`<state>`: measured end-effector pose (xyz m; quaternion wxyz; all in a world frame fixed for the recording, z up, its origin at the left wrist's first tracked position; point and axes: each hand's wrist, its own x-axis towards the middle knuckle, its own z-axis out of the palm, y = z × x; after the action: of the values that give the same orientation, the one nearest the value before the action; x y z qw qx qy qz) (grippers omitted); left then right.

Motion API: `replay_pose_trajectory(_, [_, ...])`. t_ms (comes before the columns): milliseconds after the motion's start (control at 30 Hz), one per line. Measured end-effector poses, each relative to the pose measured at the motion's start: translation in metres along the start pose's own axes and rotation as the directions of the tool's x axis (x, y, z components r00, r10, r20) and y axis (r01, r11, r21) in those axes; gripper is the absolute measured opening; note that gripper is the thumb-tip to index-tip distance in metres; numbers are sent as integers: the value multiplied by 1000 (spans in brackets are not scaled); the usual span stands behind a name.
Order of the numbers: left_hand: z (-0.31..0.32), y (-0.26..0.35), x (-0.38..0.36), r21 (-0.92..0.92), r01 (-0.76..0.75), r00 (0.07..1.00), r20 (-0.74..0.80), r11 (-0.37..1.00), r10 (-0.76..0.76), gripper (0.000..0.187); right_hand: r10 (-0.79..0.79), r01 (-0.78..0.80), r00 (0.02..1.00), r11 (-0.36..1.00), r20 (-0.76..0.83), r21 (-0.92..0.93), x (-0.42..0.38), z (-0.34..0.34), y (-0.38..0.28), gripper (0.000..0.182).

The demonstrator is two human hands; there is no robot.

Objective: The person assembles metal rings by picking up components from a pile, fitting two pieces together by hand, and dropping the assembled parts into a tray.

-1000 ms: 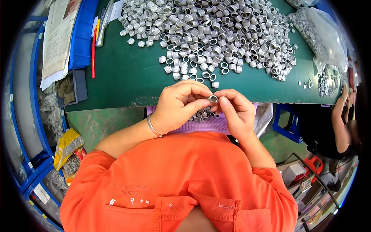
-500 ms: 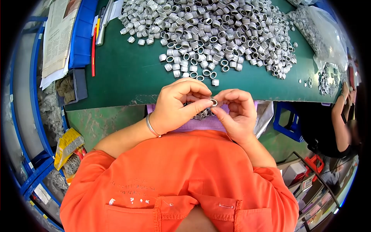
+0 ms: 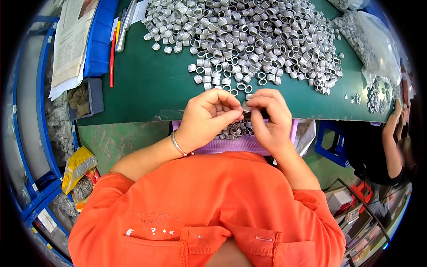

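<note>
Between my two hands, above the table's front edge, is one small grey metal ring. The fingers of my right hand close on it from the right. My left hand has its thumb and forefinger together just left of the ring; whether they grip anything is hard to make out. Below the hands a purple basket holds several similar rings. A large heap of grey metal rings lies on the green table beyond my fingers.
A blue tray with newspaper stands at the left, beside red and yellow pens. Plastic bags of rings lie at the right. Another person's arm is at the far right, near a blue stool.
My right fingers have moved up over the ring, which now sits slightly higher and shows a different side. The view has shifted slightly.
</note>
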<state>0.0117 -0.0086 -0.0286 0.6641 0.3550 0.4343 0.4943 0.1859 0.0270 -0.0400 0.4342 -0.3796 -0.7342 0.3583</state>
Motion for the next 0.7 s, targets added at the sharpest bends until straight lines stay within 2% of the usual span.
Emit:
replay_pose_trajectory(100, [0, -1, 3, 34, 32, 999, -27, 999, -31, 18, -82, 83, 997, 996, 4, -39, 3, 14, 5, 22])
replay_pose_trajectory(167, [0, -4, 5, 62, 26, 998, -54, 998, -23, 18, -75, 75, 997, 996, -5, -48, 5, 13, 5, 20])
replay_pose_trajectory(233, [-2, -9, 4, 17, -68, 995, -71, 998, 69, 15, -35, 35, 996, 999, -76, -1, 5, 9, 6, 19])
replay_pose_trajectory(267, [-4, -9, 4, 16, -69, 995, -75, 997, 70, 15, -35, 36, 991, 999, -126, 0, 3, 6, 9, 19])
replay_pose_trajectory(333, [-8, -8, 0, 229, -125, 978, -136, 965, 159, 21, -65, 56, 983, 997, -173, -57, 2, -3, 11, 20])
replay_pose_trajectory(367, [-10, -4, -2, 228, -121, 979, -135, 966, 154, 21, -62, 51, 983, 996, -174, -67, 0, -7, 12, 21])
replay_pose_trajectory(400, [-9, 5, -2, 500, -201, 968, -29, 842, 249, 24, 43, -51, 987, 997, -153, -50, -2, -9, 9, 20])
replay_pose_trajectory(433, [-9, 9, -1, 718, -283, 946, 101, 636, 308, 27, 44, -53, 987, 997, -154, -52, -1, -8, 8, 20])
replay_pose_trajectory(467, [-5, 5, 3, 751, -348, 918, 151, 561, 367, 31, 1, -19, 994, 985, -107, -174, 1, -6, 9, 19])
replay_pose_trajectory(500, [-6, 2, 6, 823, -419, 875, 254, 383, 412, 29, -39, 21, 998, 956, -53, -291, 3, -5, 9, 19])
replay_pose_trajectory(567, [-7, -3, 9, 838, -444, 855, 290, 317, 429, 26, -57, 54, 998, 939, 2, -340, 3, -4, 13, 20])
replay_pose_trajectory(600, [-8, -3, 9, 838, -444, 855, 290, 316, 431, 26, -66, 64, 998, 936, 5, -346, 3, -5, 14, 21])
replay_pose_trajectory(667, [-9, -1, 5, 754, -329, 930, 156, 569, 331, 21, -74, 72, 997, 933, 6, -353, 2, -6, 12, 22])
replay_pose_trajectory(700, [-9, -1, 6, 754, -330, 930, 157, 568, 332, 21, -56, 54, 998, 960, 2, -276, 0, -6, 5, 23])
